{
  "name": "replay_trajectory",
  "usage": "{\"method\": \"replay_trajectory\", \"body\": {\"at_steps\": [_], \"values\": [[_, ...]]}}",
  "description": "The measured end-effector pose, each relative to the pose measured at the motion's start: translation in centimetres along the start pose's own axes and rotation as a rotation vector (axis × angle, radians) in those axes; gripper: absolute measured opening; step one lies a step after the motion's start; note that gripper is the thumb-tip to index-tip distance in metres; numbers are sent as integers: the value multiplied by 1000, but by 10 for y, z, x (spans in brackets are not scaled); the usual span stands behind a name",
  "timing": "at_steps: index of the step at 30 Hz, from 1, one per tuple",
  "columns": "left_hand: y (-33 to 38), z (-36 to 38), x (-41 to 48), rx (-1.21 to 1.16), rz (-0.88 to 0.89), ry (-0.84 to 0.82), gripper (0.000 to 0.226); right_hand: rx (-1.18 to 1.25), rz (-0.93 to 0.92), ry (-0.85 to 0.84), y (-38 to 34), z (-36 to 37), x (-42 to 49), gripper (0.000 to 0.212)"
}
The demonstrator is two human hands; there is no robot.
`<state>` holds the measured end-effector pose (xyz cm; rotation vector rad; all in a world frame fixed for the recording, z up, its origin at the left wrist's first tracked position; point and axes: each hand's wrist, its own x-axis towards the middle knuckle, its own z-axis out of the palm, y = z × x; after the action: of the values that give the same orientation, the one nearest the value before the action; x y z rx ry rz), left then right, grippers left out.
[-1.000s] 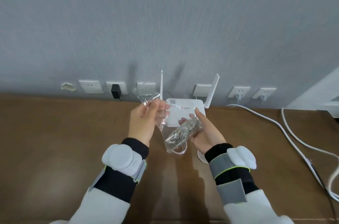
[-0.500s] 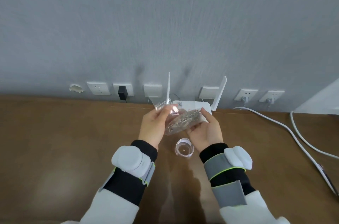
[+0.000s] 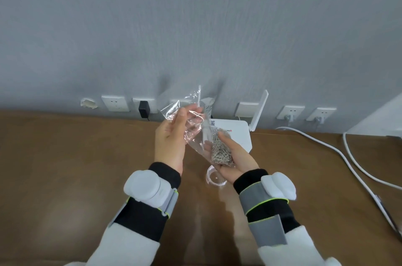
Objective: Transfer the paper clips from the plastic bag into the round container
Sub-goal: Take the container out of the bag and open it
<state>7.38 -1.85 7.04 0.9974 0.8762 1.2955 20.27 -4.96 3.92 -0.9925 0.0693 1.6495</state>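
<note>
Getting the plastic bag [image 3: 195, 133] open and its mouth turned down over the round container [image 3: 212, 179] looks to be the step in hand. It would go best if the heavy end is lifted only once the opening sits right above the rim; the container is small, so a fast tip could scatter clips across the table [image 3: 87, 167].

The bag hangs in mid-frame, slanting from upper left to lower right, with the paper clips [image 3: 219, 150] bunched in its lower end. The left hand [image 3: 171, 141] pinches the loose, empty upper film between thumb and curled fingers. The right hand [image 3: 237, 157] cups the clip-filled end from below, thumb laid over it, fingers closed round the bundle.

The container stands on the table just below the right hand, partly hidden by it, and appears empty. Whether the bag's mouth is open cannot be told.
</note>
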Motion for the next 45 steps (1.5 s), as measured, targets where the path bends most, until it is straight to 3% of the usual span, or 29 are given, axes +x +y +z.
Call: {"method": "replay_trajectory", "body": {"at_steps": [5, 8, 10, 13, 24, 30, 38, 45], "values": [[2, -2, 1, -80, -15, 75, 26, -82, -195, -23, -6, -3, 3, 11], [-4, 0, -1, 4, -135, 11, 39, -98, -264, -89, -8, 0, 0, 16], [-9, 3, -4, 83, -193, -36, 34, -127, -281, -92, -7, 1, -1, 19], [-11, 4, -2, 30, -188, 32, 19, -146, -284, -47, -8, 1, -3, 28], [-22, -3, 5, -164, -306, 84, 27, -265, -491, 132, -17, 2, -3, 23], [-33, 1, 0, -277, -378, 67, 31, -450, -629, 173, -21, 3, -7, 26], [-36, 3, -3, -255, -400, 58, 36, -614, -753, 7, -27, 12, -19, 38], [-40, 5, -5, -379, -429, -23, 38, -628, -889, -141, -34, 18, -31, 22]]}}
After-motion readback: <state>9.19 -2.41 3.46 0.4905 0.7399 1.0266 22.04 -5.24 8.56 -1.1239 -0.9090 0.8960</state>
